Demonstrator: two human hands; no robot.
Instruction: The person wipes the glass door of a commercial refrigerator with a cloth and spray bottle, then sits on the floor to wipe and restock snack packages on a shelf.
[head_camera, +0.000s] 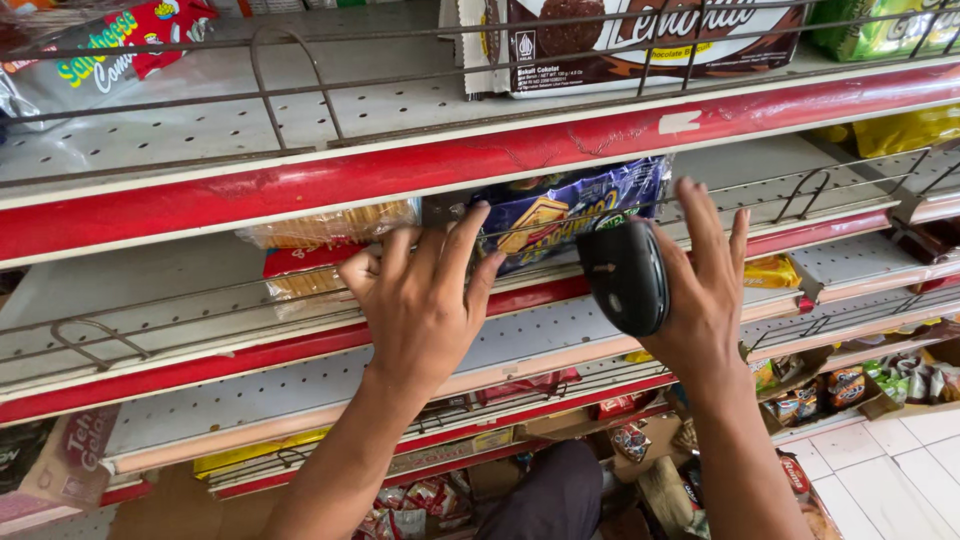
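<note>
Blue biscuit pack | left hand fingertips touching | right hand splayed, black scanner

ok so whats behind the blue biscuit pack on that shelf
Only bare perforated white shelf shows beside the blue biscuit pack. The pack, the left hand and the red shelf edge cover whatever lies directly behind it.
</note>
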